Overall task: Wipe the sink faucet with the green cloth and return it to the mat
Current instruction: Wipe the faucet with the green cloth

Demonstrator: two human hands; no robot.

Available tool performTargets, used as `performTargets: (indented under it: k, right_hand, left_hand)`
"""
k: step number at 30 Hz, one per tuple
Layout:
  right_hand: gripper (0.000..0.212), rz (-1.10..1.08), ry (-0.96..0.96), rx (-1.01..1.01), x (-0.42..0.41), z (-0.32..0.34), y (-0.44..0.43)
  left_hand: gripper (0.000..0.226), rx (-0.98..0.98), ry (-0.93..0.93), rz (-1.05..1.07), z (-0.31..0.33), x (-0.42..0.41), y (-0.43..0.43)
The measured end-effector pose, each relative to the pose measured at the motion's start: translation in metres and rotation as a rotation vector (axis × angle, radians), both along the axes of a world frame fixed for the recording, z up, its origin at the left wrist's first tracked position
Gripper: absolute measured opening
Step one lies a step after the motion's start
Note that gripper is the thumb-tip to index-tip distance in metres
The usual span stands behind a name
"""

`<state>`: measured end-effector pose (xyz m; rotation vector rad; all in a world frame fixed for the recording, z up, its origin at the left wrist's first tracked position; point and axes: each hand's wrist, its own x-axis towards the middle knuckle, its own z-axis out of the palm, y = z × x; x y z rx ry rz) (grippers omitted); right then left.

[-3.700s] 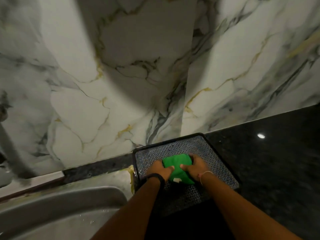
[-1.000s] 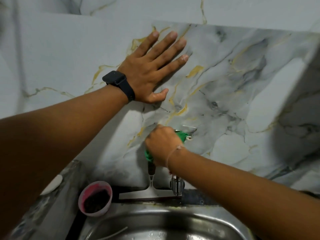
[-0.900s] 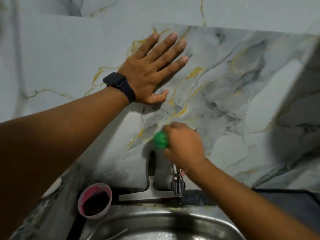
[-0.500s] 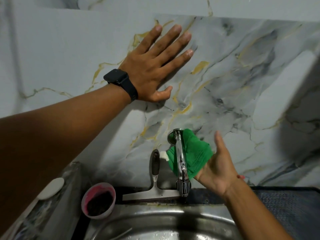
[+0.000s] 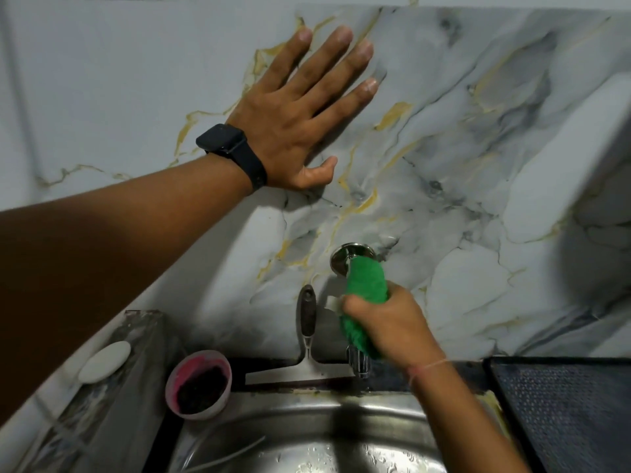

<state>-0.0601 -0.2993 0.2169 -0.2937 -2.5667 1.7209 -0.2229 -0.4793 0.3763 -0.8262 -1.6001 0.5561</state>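
Head view, 1 green cloth [image 5: 366, 280], 1 faucet [image 5: 359, 365], 2 hands: left hand [image 5: 296, 114], right hand [image 5: 392, 322]

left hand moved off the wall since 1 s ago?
No. The left hand lies flat on the marble wall, fingers spread, in the same spot above and left of the faucet as before; only the camera shifted slightly.

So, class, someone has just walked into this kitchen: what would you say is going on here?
A person is wiping the sink faucet. The right hand has the green cloth wrapped around the faucet's pipe, with only the wall flange and spout tip showing. The left hand is pressed flat against the marble wall. The mat waits at the right, without the cloth.
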Motion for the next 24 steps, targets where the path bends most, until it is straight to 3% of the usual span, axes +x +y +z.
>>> performTargets:
  k: [2,3,4,6,8,11,14,16,19,21,24]
  right_hand:
    - [0.063,-0.129,0.185,0.581,0.02,-0.003,-0.025]
    - [0.078,-0.152,0.216,0.697,0.03,-0.006,-0.038]
    - [0.088,-0.161,0.213,0.684,0.039,-0.009,-0.047]
    - [0.096,-0.212,0.166,0.542,0.049,-0.019,-0.048]
    - [0.087,-0.239,0.157,0.355,0.054,-0.034,-0.036]
    - [0.054,-0.081,0.15,-0.332,0.046,-0.053,-0.005]
    - [0.049,0.209,-0.162,-0.888,0.022,-0.061,0.021]
    - [0.056,0.371,-0.318,-1.043,0.005,-0.061,0.021]
    - [0.067,0.518,-0.371,-1.156,-0.007,-0.071,0.022]
    - [0.068,0.499,-0.382,-1.211,0.006,-0.088,0.026]
    - [0.055,0.49,-0.374,-1.273,0.046,-0.128,0.04]
  left_hand:
    - [0.084,0.0,-0.002,0.006,0.001,0.0,0.0]
    - [0.084,-0.001,-0.008,0.007,0.002,0.0,-0.001]
    - [0.084,-0.003,-0.011,0.006,0.001,0.001,-0.001]
    - [0.085,-0.005,-0.014,0.012,0.001,0.0,-0.001]
    - [0.085,-0.006,-0.013,0.009,0.0,-0.001,-0.002]
    - [0.085,-0.003,-0.008,0.003,-0.002,-0.005,-0.003]
    - [0.086,0.001,0.001,0.006,-0.002,-0.006,-0.002]
    - [0.086,0.002,0.004,0.01,-0.001,-0.005,-0.002]
    - [0.085,-0.006,-0.011,0.002,0.0,-0.005,-0.002]
    - [0.083,-0.01,-0.027,0.002,0.001,-0.002,-0.002]
    - [0.082,-0.012,-0.042,0.004,0.0,0.001,-0.002]
